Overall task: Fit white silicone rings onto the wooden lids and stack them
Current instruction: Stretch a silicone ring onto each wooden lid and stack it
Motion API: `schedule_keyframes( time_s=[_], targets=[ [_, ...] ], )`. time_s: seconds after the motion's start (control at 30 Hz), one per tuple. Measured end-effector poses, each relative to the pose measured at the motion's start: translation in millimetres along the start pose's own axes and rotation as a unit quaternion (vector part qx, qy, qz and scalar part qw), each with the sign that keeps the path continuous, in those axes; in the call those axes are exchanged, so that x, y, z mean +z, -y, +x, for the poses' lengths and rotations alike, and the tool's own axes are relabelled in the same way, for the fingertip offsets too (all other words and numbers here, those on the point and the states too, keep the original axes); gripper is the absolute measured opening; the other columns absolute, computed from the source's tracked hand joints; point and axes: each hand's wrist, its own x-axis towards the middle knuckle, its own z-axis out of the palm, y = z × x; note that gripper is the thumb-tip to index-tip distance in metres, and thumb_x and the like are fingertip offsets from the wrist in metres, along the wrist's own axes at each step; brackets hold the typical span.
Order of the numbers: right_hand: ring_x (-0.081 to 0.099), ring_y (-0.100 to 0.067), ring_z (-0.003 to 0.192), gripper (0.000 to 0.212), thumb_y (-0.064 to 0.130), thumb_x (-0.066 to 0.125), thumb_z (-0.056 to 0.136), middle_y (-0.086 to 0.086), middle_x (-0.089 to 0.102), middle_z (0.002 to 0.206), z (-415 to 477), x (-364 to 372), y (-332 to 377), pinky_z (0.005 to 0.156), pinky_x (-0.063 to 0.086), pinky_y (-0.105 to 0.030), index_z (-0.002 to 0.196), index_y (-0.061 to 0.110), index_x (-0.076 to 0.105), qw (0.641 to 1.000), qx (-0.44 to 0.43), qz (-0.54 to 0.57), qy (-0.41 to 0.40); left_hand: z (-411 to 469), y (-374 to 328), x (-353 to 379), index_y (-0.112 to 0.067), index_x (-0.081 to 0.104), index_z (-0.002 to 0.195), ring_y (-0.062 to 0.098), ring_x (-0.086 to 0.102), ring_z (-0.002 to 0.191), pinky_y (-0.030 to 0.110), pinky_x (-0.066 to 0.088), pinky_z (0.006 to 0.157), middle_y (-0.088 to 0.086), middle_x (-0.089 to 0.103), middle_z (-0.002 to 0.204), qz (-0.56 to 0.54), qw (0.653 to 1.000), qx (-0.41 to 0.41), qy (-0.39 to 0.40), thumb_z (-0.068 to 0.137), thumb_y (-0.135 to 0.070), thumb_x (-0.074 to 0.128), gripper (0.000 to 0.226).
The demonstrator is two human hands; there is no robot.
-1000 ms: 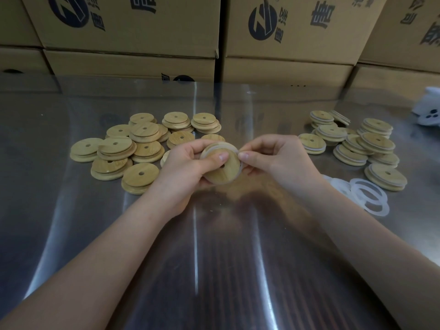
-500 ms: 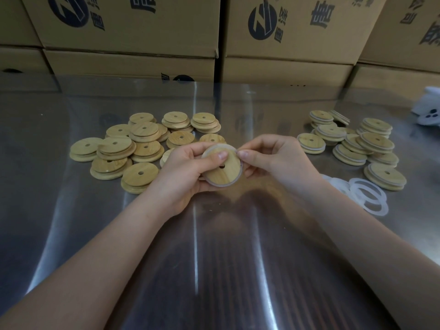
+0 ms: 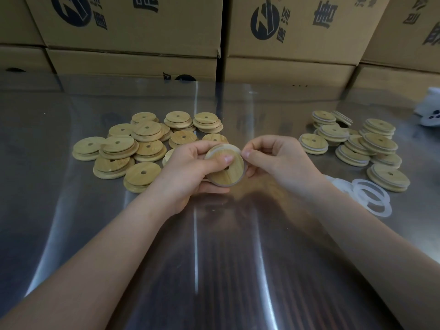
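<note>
I hold one round wooden lid (image 3: 229, 171) tilted above the middle of the table, a white silicone ring (image 3: 220, 148) around its upper rim. My left hand (image 3: 192, 167) grips the lid, thumb across its face. My right hand (image 3: 276, 160) pinches the ring at the lid's right edge with thumb and forefinger. A heap of bare wooden lids (image 3: 142, 144) lies at the left. Lids with white rings fitted (image 3: 357, 144) are piled at the right. Several loose white rings (image 3: 371, 198) lie beside my right forearm.
The table top (image 3: 214, 258) is shiny metal under a clear plastic sheet. Stacked cardboard boxes (image 3: 297, 32) form a wall along the far edge. A white object (image 3: 428, 113) sits at the far right edge.
The lid has turned slightly in my hands and the ring sits further around its rim. Both hands stay in the same place.
</note>
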Motion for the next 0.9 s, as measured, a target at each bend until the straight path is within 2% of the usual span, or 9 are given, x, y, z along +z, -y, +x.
schedule_keyframes(
  time_s=[0.37, 0.63, 0.73, 0.83, 0.9],
  targets=[
    [0.056, -0.01, 0.056, 0.021, 0.003, 0.061, 0.092, 0.005, 0.059, 0.058, -0.5, 4.3, -1.0, 0.06, 0.049, -0.021, 0.074, 0.014, 0.063, 0.999, -0.036, -0.033, 0.0, -0.9, -4.1, -0.6, -0.013, 0.071, 0.106, 0.025, 0.073, 0.088, 0.037, 0.061, 0.06, 0.012, 0.074, 0.098, 0.051, 0.999, 0.007, 0.006, 0.084, -0.009, 0.072, 0.022],
    [0.052, -0.008, 0.053, 0.021, 0.004, 0.062, 0.091, 0.01, 0.058, 0.057, -0.3, 3.9, -3.3, 0.058, 0.046, -0.019, 0.074, 0.016, 0.063, 0.997, -0.034, -0.061, 0.032, -1.0, -1.8, 2.0, -0.015, 0.073, 0.101, 0.024, 0.073, 0.083, 0.037, 0.062, 0.06, 0.01, 0.074, 0.095, 0.113, 0.994, 0.002, 0.015, 0.084, -0.009, 0.073, 0.018],
    [0.053, -0.01, 0.052, 0.019, 0.004, 0.064, 0.09, 0.005, 0.059, 0.06, 0.5, 1.3, -2.3, 0.057, 0.047, -0.02, 0.074, 0.014, 0.065, 0.998, -0.027, -0.057, 0.027, -1.5, -0.6, 2.7, -0.016, 0.072, 0.104, 0.022, 0.073, 0.081, 0.035, 0.061, 0.059, 0.009, 0.074, 0.094, 0.103, 0.995, 0.002, 0.014, 0.086, -0.011, 0.072, 0.018],
    [0.054, -0.013, 0.052, 0.016, 0.007, 0.064, 0.09, -0.01, 0.059, 0.065, 2.0, -1.6, -1.9, 0.056, 0.049, -0.022, 0.076, 0.013, 0.067, 0.999, -0.01, -0.036, 0.004, -2.3, 0.7, 5.3, -0.016, 0.069, 0.109, 0.021, 0.073, 0.081, 0.033, 0.06, 0.056, 0.008, 0.073, 0.096, 0.08, 0.997, 0.002, 0.003, 0.087, -0.013, 0.071, 0.022],
    [0.055, -0.013, 0.051, 0.013, 0.012, 0.062, 0.093, -0.012, 0.059, 0.067, 2.9, -3.2, -2.9, 0.055, 0.05, -0.022, 0.082, 0.014, 0.068, 1.0, 0.011, -0.013, -0.006, -2.1, 0.5, 6.4, -0.014, 0.067, 0.11, 0.018, 0.072, 0.078, 0.032, 0.059, 0.055, 0.007, 0.071, 0.093, 0.053, 0.999, -0.007, -0.009, 0.088, -0.015, 0.069, 0.022]
  ],
)
